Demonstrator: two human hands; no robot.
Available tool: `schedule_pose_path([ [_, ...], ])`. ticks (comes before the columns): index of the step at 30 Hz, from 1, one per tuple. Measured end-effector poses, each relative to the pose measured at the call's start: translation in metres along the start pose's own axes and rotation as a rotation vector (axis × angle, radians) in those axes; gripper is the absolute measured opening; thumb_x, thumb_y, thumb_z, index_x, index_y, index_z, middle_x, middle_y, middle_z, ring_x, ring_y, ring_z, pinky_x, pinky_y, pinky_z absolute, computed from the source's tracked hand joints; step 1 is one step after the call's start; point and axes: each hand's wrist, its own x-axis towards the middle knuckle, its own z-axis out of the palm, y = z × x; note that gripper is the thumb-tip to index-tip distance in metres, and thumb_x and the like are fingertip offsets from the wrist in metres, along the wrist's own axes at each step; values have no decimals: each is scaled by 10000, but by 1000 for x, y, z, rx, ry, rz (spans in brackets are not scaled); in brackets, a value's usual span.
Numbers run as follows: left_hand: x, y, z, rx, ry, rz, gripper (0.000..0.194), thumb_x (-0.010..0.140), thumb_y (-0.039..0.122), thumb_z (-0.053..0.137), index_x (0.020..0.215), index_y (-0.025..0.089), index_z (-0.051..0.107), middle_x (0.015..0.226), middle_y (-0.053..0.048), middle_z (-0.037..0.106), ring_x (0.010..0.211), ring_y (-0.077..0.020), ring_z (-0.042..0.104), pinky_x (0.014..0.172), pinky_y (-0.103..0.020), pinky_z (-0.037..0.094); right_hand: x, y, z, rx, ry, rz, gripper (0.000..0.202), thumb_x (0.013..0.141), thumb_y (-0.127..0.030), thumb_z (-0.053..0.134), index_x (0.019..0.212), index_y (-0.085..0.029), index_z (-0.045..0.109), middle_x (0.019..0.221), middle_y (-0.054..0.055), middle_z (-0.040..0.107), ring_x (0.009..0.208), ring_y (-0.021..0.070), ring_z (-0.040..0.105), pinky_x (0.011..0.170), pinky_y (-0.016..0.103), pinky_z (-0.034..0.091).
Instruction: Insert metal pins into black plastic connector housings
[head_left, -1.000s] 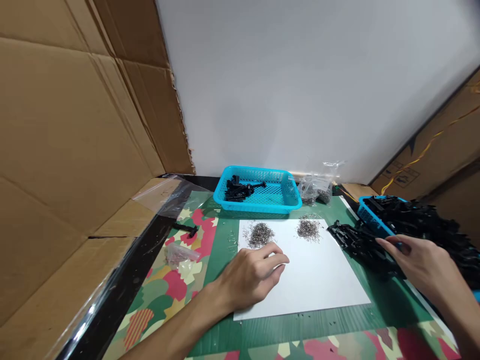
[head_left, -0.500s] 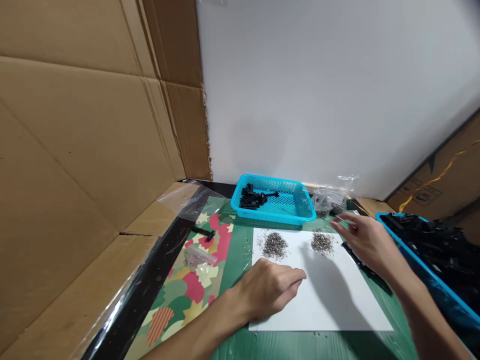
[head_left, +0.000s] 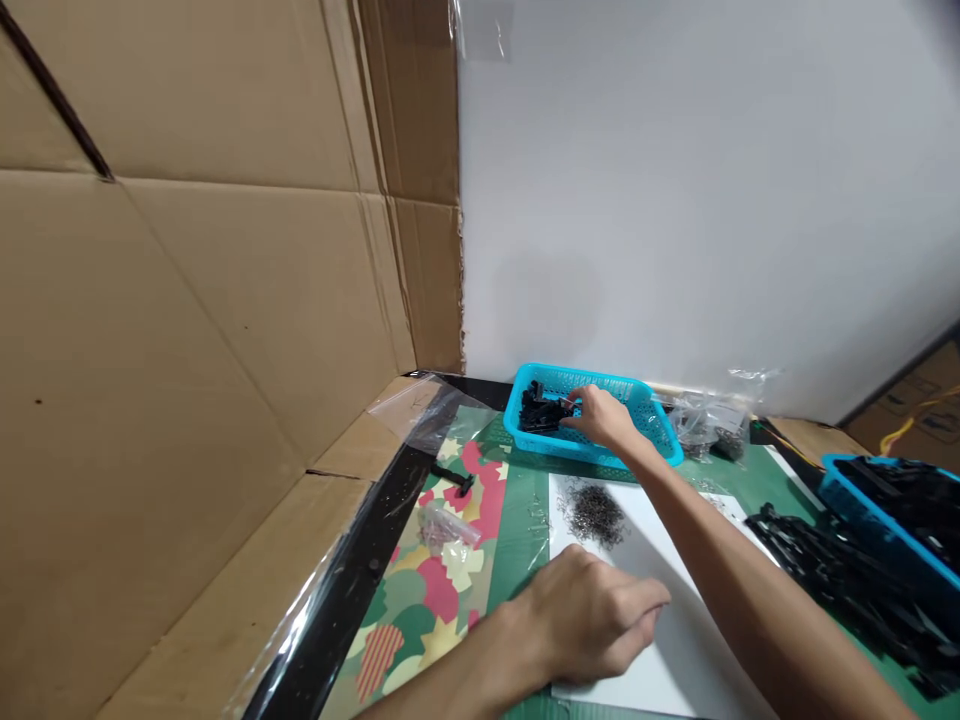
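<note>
My right hand (head_left: 602, 415) reaches into the blue basket (head_left: 667, 450), its bent fingertips at the black plastic parts (head_left: 541, 412) piled on the basket's left side. A thin thing shows by those fingertips, too small to name. Low over the white paper (head_left: 637, 695), my left hand (head_left: 600, 615) is closed with thumb and forefinger pressed together; whatever it holds is hidden. Just beyond that hand lies a heap of small metal pieces (head_left: 596, 515) on the paper. My right forearm covers much of the paper's right side.
Black parts (head_left: 840, 575) lie heaped at the right beside a second blue basket (head_left: 900, 510) full of them. Clear bags (head_left: 709, 425) stand at the back. On the left are a single black part (head_left: 454, 480), a small plastic bag (head_left: 446, 528) and cardboard walls (head_left: 225, 330).
My right hand has moved left from beside the clear bags into the blue basket. My left hand stays closed over the paper. The view has turned, and more black parts show at right.
</note>
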Motion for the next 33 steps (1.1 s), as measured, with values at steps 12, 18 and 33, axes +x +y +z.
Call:
schedule_pose_path([
  [12, -1, -1, 2, -41, 46, -7, 162, 945, 210, 591, 1062, 221, 704, 762, 23, 760, 609, -171, 692, 488, -325, 330, 4, -2, -2, -3, 48, -4, 242, 849, -253, 740, 1074, -219, 820, 923, 108, 794, 854, 269, 727, 641, 291, 405],
  [18, 2, 3, -12, -207, 273, -142, 535, 976, 113, 503, 1488, 269, 514, 1170, -54, 724, 891, -196, 729, 655, -288, 525, -26, 8, -27, 95, 218, -58, 308, 880, -336, 665, 1124, -205, 800, 726, 41, 684, 635, 186, 567, 591, 303, 330],
  [33, 18, 2, -35, -659, 521, -642, 382, 1073, 525, 485, 1205, 235, 697, 1255, -92, 575, 1079, -238, 628, 904, -367, 518, -158, 50, -55, 470, 89, -366, 151, 950, -338, 695, 1035, -227, 752, 605, -91, 257, 535, 117, 243, 524, 291, 206],
])
